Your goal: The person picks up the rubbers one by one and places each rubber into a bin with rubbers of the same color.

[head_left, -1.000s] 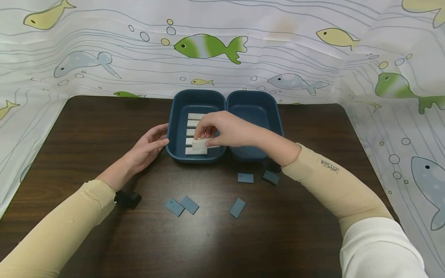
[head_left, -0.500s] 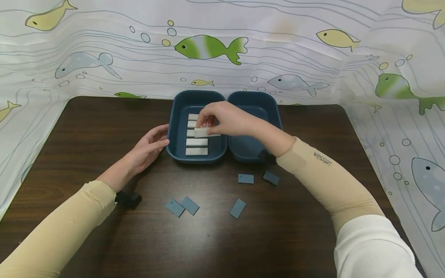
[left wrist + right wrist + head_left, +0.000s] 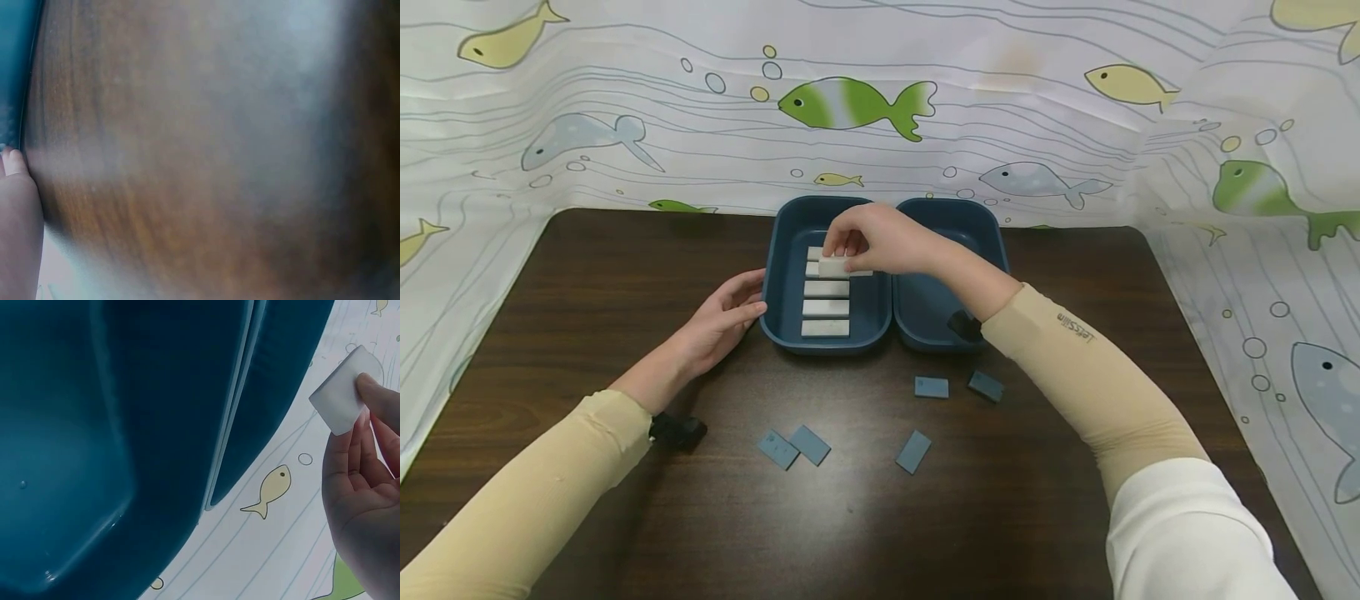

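A dark blue box with two compartments side by side stands at the back of the table. Between thumb and fingers, my right hand pinches a white rectangular tile above the left compartment. Below it, several white tiles lie there in a column; the hand and held tile partly cover the far ones. My left hand rests against the box's left outer wall, fingers loosely extended and thumb at the rim. In the left wrist view only part of this hand shows, beside the blue wall.
Loose blue-grey tiles lie in front of the box: two touching ones at the left, a slanted one near the middle, and two others by the right compartment. A fish-patterned sheet hangs behind the dark wooden table.
My right hand has moved away toward the far end of the left compartment, carrying the white tile over the column. More of the near tiles shows now. My left hand has stayed put.
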`<control>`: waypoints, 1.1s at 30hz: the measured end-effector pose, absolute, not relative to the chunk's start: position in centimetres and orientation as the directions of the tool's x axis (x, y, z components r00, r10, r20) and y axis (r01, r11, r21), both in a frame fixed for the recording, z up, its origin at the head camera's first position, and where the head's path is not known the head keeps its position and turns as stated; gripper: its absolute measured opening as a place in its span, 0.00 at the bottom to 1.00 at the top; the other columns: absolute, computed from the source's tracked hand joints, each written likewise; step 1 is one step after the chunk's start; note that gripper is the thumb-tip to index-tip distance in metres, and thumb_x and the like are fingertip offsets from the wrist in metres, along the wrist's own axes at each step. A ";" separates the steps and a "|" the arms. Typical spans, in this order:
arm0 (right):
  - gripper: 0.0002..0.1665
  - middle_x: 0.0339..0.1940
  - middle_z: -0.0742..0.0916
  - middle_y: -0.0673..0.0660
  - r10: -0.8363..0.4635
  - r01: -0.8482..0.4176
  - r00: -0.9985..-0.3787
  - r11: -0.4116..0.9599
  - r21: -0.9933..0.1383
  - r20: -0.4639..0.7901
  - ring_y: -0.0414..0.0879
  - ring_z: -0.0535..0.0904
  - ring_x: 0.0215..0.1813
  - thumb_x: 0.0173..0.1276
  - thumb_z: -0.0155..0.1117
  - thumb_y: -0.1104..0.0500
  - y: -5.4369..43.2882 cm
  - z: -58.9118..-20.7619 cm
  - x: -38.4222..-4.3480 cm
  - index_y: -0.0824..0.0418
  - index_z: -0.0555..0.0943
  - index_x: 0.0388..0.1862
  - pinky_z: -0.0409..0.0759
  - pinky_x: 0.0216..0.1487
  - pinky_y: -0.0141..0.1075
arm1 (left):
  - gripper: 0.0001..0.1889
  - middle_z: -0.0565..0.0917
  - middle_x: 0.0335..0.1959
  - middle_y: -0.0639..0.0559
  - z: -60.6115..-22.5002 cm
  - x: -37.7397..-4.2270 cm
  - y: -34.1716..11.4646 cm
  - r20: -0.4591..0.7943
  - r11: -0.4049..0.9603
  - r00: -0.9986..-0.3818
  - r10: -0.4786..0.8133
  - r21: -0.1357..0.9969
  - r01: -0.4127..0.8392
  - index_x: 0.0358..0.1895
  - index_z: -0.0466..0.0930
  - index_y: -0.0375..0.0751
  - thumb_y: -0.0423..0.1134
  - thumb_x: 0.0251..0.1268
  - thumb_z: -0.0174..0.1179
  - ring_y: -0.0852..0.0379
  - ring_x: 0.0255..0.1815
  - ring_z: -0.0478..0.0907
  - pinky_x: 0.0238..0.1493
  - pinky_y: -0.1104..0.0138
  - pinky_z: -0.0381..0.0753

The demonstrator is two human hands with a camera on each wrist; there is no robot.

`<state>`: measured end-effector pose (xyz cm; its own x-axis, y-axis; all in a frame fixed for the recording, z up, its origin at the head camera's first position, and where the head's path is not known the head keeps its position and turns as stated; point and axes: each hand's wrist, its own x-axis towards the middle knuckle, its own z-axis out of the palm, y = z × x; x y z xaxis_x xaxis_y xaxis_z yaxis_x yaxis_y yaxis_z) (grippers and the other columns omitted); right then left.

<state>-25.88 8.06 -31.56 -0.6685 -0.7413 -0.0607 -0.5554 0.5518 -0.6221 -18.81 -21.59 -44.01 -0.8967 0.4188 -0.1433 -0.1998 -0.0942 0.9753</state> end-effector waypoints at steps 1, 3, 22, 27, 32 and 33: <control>0.13 0.48 0.88 0.59 -0.740 -0.552 -0.670 0.552 -0.625 -0.062 0.49 0.81 0.47 0.71 0.72 0.69 8.0 -31.6 -26.0 0.63 0.87 0.53 0.82 0.53 0.36 | 0.26 0.70 0.69 0.61 -44.0 -18.8 -21.6 -0.144 -0.095 -0.897 0.418 0.975 -0.201 0.79 0.60 0.46 0.34 0.85 0.52 0.66 0.69 0.70 0.68 0.77 0.69; 0.13 0.47 0.88 0.59 -0.738 -0.547 -0.672 0.551 -0.630 -0.062 0.49 0.81 0.47 0.71 0.72 0.69 7.9 -31.7 -26.3 0.63 0.87 0.53 0.82 0.53 0.36 | 0.26 0.70 0.69 0.62 -43.9 -18.8 -21.6 -0.150 -0.088 -0.898 0.414 0.975 -0.204 0.79 0.61 0.47 0.34 0.85 0.52 0.67 0.69 0.70 0.69 0.78 0.69; 0.12 0.46 0.86 0.60 -0.695 -0.493 -0.713 0.588 -0.641 -0.089 0.50 0.79 0.48 0.73 0.69 0.69 7.6 -34.3 -28.3 0.63 0.87 0.54 0.79 0.54 0.37 | 0.26 0.70 0.69 0.61 -43.7 -18.6 -21.6 -0.149 -0.095 -0.893 0.425 0.974 -0.208 0.79 0.60 0.47 0.34 0.85 0.52 0.66 0.69 0.70 0.69 0.77 0.68; 0.12 0.46 0.86 0.60 -0.683 -0.481 -0.723 0.603 -0.636 -0.101 0.50 0.79 0.48 0.73 0.69 0.69 7.4 -35.1 -29.1 0.64 0.87 0.54 0.79 0.54 0.37 | 0.24 0.70 0.69 0.61 -43.9 -18.7 -21.6 -0.136 -0.107 -0.894 0.427 0.974 -0.199 0.77 0.63 0.49 0.33 0.85 0.51 0.66 0.69 0.71 0.69 0.77 0.69; 0.12 0.47 0.86 0.60 -0.674 -0.482 -0.729 0.631 -0.608 -0.121 0.50 0.78 0.48 0.73 0.69 0.69 7.0 -35.9 -29.7 0.64 0.87 0.54 0.78 0.53 0.36 | 0.24 0.71 0.69 0.61 -44.0 -18.8 -21.7 -0.132 -0.110 -0.894 0.428 0.974 -0.196 0.76 0.64 0.51 0.33 0.85 0.52 0.66 0.68 0.71 0.68 0.77 0.69; 0.12 0.47 0.86 0.60 -0.672 -0.482 -0.730 0.636 -0.603 -0.125 0.50 0.78 0.48 0.74 0.68 0.69 6.9 -36.0 -29.8 0.64 0.87 0.54 0.78 0.53 0.36 | 0.24 0.71 0.69 0.62 -44.1 -18.8 -21.7 -0.134 -0.106 -0.894 0.427 0.975 -0.197 0.77 0.64 0.51 0.33 0.85 0.52 0.67 0.68 0.71 0.68 0.77 0.69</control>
